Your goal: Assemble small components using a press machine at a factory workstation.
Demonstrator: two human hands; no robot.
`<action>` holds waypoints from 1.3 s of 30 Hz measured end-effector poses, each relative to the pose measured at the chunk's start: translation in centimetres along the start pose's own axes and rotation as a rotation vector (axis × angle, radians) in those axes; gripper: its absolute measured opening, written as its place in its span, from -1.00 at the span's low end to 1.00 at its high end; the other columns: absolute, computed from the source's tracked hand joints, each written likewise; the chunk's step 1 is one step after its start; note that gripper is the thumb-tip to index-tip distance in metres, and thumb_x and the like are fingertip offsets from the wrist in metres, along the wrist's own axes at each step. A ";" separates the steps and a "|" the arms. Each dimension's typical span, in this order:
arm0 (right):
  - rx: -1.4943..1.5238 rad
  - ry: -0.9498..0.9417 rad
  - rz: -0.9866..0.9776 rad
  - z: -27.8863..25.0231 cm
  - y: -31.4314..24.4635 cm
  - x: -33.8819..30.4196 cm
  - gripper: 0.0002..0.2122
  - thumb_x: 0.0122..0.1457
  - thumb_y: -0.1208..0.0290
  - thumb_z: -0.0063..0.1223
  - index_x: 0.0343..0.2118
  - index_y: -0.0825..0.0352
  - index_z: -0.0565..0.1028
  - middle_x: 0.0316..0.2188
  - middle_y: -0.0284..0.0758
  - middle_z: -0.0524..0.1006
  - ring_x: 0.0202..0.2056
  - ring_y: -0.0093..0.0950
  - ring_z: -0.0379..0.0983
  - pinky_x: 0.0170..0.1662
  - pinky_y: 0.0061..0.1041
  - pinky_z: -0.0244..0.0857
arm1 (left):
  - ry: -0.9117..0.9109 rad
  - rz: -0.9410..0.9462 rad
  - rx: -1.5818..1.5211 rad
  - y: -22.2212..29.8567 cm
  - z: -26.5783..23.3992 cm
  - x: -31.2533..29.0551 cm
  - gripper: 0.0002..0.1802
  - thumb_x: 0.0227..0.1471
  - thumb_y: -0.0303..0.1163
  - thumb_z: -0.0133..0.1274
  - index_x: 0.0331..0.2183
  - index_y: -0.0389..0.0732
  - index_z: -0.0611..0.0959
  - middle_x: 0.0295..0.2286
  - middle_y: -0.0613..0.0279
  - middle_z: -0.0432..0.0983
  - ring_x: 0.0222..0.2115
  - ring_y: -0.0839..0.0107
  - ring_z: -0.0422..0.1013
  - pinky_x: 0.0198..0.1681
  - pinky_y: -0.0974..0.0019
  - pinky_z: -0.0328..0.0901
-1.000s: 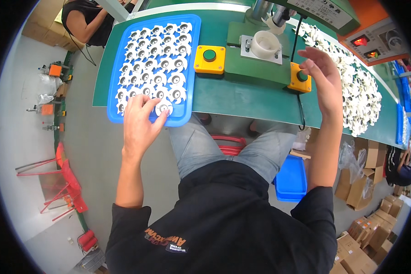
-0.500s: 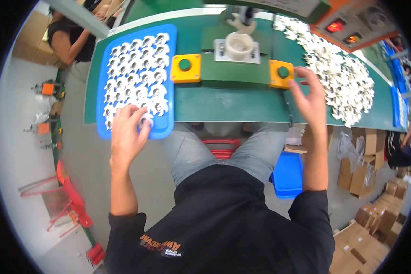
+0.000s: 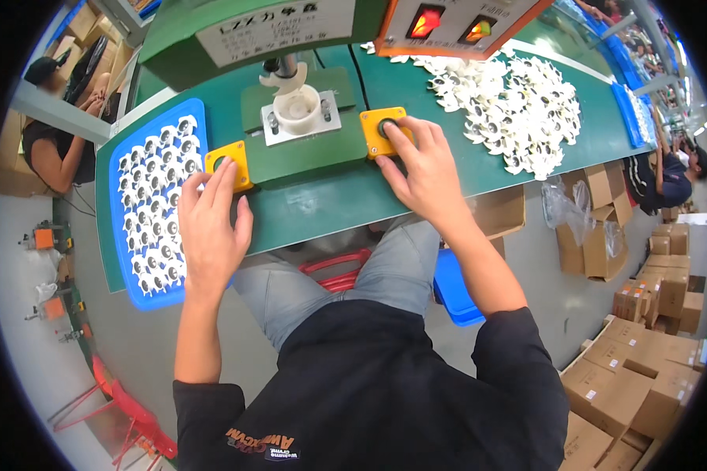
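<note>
My left hand (image 3: 208,228) lies open and flat on the smooth green surface (image 3: 330,206), fingertips on the left yellow button box (image 3: 229,165), the blue tray (image 3: 126,259) of small white parts just outside it. My right hand (image 3: 424,169) rests open with fingers on the right yellow button box (image 3: 381,129); bare surface runs between my hands to the near edge, and a loose white parts pile (image 3: 510,102) lies beyond it.

Both hands lie flat on the green tabletop (image 3: 346,200). The left hand (image 3: 210,228) reaches its fingertips onto the left yellow button box (image 3: 229,166), beside a blue tray (image 3: 118,235) of small white parts. The right hand (image 3: 426,174) covers the right yellow button box (image 3: 382,130). Between the boxes sits a white round piece (image 3: 298,108) under the press, with a pile of white parts (image 3: 510,102) to the right.
</note>
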State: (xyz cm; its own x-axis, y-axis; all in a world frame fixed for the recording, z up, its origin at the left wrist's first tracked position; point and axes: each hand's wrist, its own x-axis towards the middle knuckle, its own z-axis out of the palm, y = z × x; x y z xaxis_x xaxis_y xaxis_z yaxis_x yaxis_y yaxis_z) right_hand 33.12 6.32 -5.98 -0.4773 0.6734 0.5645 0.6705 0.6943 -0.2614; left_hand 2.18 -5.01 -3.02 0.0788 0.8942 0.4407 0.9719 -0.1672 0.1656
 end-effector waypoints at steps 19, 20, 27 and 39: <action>-0.541 -0.008 0.368 2.3 12.8 4.0 -0.79 0.16 0.21 0.25 -0.39 0.27 0.67 -0.27 -0.23 0.59 -0.07 -0.22 0.49 -0.01 -0.08 0.23 | 0.034 -0.076 -0.168 0.1 -0.9 0.6 -0.58 -0.04 -0.51 0.24 -0.08 -0.39 0.65 -0.06 -0.06 0.62 -0.03 -0.06 0.42 0.12 0.02 0.34; -0.531 -0.006 0.393 2.6 13.0 4.1 -0.82 0.14 0.24 0.25 -0.41 0.25 0.68 -0.28 -0.24 0.58 -0.06 -0.22 0.49 -0.01 -0.08 0.23 | 0.041 -0.078 -0.173 0.1 -1.0 0.8 -0.59 -0.04 -0.51 0.24 -0.09 -0.39 0.65 -0.06 -0.06 0.61 -0.04 -0.06 0.42 0.12 0.03 0.34; -0.290 0.151 0.415 2.9 12.7 4.8 -0.87 0.12 0.36 0.18 -0.39 0.32 0.56 -0.30 -0.18 0.55 -0.19 -0.14 0.52 -0.12 -0.08 0.34 | 0.078 -0.106 -0.279 0.8 -1.4 2.3 -0.61 -0.02 -0.48 0.27 -0.09 -0.36 0.66 -0.07 -0.02 0.62 -0.05 -0.01 0.44 0.10 0.06 0.35; 0.680 0.037 0.518 -1.3 4.4 8.5 -0.84 0.30 0.45 0.12 -0.22 0.47 0.57 -0.35 -0.36 0.61 -0.27 -0.57 0.55 -0.12 -0.52 0.42 | 0.173 -0.288 -0.683 4.4 0.1 12.0 -0.41 -0.04 -0.15 0.40 -0.02 -0.28 0.68 -0.20 0.09 0.63 -0.28 0.29 0.46 -0.17 0.31 0.40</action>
State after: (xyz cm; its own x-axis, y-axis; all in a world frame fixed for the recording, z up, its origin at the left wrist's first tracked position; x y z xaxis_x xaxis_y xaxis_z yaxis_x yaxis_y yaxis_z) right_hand 32.78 14.75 -1.35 -0.1778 0.9474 0.2661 0.3069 0.3103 -0.8997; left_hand 7.45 5.06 2.91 -0.2481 0.8730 0.4199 0.5914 -0.2068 0.7794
